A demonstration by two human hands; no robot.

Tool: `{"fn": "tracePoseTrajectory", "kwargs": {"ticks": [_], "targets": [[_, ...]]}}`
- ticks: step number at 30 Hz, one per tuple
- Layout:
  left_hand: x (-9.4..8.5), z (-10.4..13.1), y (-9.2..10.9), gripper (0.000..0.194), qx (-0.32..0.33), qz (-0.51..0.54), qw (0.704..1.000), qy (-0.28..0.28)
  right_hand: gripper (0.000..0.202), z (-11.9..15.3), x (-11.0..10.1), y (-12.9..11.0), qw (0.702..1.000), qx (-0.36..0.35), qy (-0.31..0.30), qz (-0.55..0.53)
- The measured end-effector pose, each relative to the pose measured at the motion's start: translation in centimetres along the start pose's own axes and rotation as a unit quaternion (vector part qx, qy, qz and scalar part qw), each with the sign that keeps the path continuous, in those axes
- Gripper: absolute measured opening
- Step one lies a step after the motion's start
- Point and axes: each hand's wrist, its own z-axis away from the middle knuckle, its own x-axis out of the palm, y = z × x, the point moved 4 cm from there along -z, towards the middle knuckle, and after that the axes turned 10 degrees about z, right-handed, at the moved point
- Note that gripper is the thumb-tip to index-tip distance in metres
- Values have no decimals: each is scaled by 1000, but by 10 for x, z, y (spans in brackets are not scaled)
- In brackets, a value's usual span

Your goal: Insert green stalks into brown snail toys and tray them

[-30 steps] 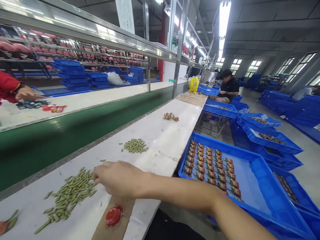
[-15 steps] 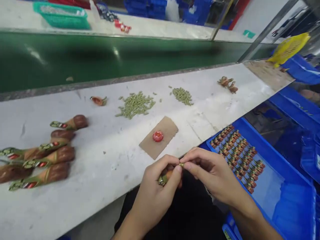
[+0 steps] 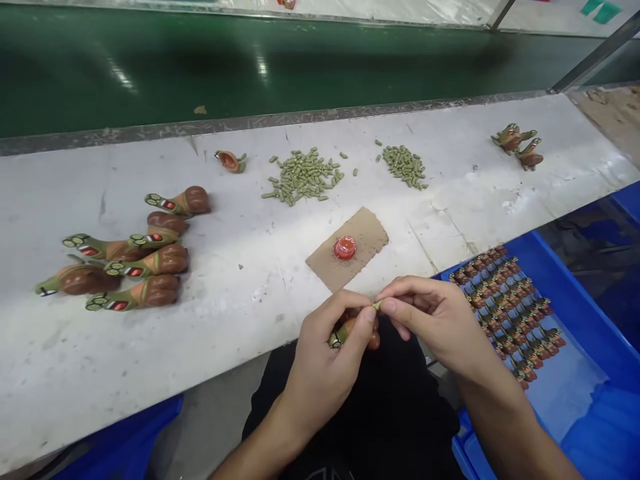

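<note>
My left hand (image 3: 330, 360) is closed around a small toy figure (image 3: 341, 333) with a green head and a brown body, much of it covered by the fingers. Thumb and forefinger of my right hand (image 3: 425, 317) pinch a small green plastic piece (image 3: 377, 305) against the figure, at my left fingertips. Beyond the hands lies a cardboard scrap (image 3: 367, 230) carrying a round red cap (image 3: 345, 247) with something glossy in it. Two piles of green pieces, a larger pile (image 3: 303, 175) and a smaller pile (image 3: 404, 166), are on the white bench (image 3: 240, 347).
Several figures (image 3: 163, 260) lie at the bench's left. A hollow part (image 3: 231, 161) sits near the back, and two figures (image 3: 515, 143) stand at the far right. Rows of figures fill part of a blue tray (image 3: 580, 293) at right. A green belt (image 3: 165, 73) runs behind.
The view has tilted down and swung left, so the bench items sit higher and further right. Both hands remain together on the figure and the small green piece.
</note>
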Motion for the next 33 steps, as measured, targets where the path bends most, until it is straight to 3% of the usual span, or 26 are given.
{"fn": "tracePoseTrajectory", "kwargs": {"ticks": [6, 10, 13, 15, 19, 22, 25, 29, 33], "targets": [[-15, 11, -8, 16, -71, 81, 994, 19, 7, -19, -9, -18, 988, -73, 92, 103], [-17, 17, -16, 22, -110, 222, 969, 11, 6, -34, -13, -32, 963, -134, 131, 191], [-14, 19, -17, 20, -119, 329, 937, 21, 7, -40, -9, -42, 923, -202, 147, 292], [-8, 21, -17, 18, -145, 376, 915, -3, 10, -43, -4, -47, 890, -244, 144, 358], [-1, 26, -21, 25, -211, 404, 890, -20, 14, -51, 4, -48, 839, -309, 116, 434], [-3, 27, -24, 34, -219, 365, 905, 6, 16, -55, 7, -44, 818, -336, 107, 455], [-5, 27, -21, 33, -197, 332, 923, -11, 16, -57, 9, -41, 816, -339, 94, 459], [-10, 22, -12, 27, -112, 238, 964, -35, 15, -56, 8, -41, 819, -345, 96, 448], [-23, 11, -4, 16, -14, 86, 996, 26, 14, -55, 8, -38, 826, -339, 112, 436]]}}
